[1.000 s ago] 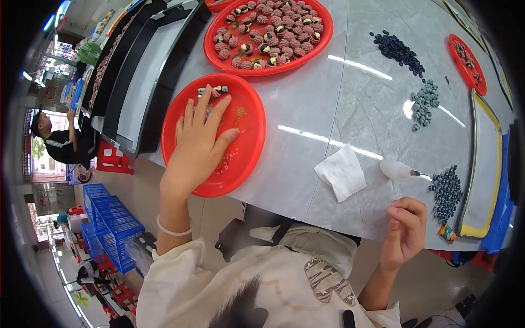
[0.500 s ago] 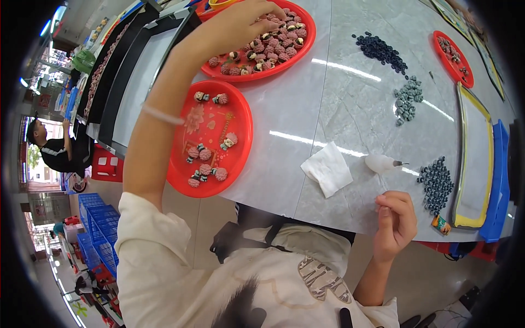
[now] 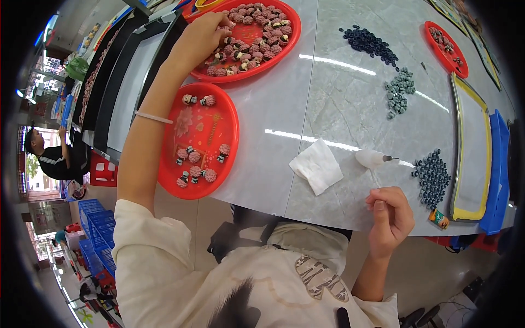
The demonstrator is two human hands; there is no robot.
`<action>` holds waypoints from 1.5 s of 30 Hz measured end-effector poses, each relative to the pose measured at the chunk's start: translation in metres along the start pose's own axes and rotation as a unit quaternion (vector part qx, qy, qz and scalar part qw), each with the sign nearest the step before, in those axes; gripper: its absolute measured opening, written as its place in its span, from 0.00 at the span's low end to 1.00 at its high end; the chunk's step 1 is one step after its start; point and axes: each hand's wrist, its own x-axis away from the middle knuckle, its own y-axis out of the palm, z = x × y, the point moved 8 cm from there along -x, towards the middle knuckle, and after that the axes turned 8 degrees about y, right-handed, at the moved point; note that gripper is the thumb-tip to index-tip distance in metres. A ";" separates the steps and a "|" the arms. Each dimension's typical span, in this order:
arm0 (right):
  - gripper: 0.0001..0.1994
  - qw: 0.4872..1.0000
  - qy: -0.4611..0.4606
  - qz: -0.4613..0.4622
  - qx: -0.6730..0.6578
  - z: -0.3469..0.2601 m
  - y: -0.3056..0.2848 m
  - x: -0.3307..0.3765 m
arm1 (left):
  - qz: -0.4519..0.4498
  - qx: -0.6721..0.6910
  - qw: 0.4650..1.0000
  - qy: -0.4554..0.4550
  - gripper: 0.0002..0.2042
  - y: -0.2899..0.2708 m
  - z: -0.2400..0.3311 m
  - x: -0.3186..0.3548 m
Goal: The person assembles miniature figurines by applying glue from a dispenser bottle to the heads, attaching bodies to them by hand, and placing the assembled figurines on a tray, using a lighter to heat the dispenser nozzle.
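My left hand (image 3: 201, 36) reaches far over the table, its fingers curled down onto the small pink and brown pieces at the left side of the far red round tray (image 3: 292, 41). I cannot tell whether it grips one. A nearer red round tray (image 3: 205, 134) under my forearm carries several of the same pieces in small groups. At the table's front edge my right hand (image 3: 391, 218) hovers with its fingers curled shut and nothing visible in them. Just beyond that hand lie a white squeeze bottle with a nozzle (image 3: 372, 158) and a folded white tissue (image 3: 317, 167).
Piles of small beads lie on the marble top: dark blue (image 3: 432, 175), grey-green (image 3: 399, 93), navy (image 3: 369, 41). A small red tray (image 3: 445, 44), a yellow-rimmed tray (image 3: 470, 153) and a blue tray (image 3: 497, 175) sit right. Black trays (image 3: 120, 82) line the left; another person (image 3: 49, 158) stands there.
My left hand lifted off the near red tray and stretched out to the far tray of pieces. The near tray now shows several pieces. My right hand stayed at the table edge.
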 end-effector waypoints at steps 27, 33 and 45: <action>0.08 0.999 0.003 0.016 -0.048 -0.004 -0.005 0.009 | -0.033 0.515 0.856 -0.023 0.04 -0.042 0.115 0.054; 0.16 0.977 -0.208 -0.034 0.010 -0.092 0.012 0.026 | -0.209 0.553 0.797 0.124 0.10 -0.038 0.252 0.092; 0.06 0.962 -0.135 -0.059 0.230 -0.091 -0.052 -0.029 | -0.010 0.567 0.822 0.052 0.13 -0.001 0.271 0.119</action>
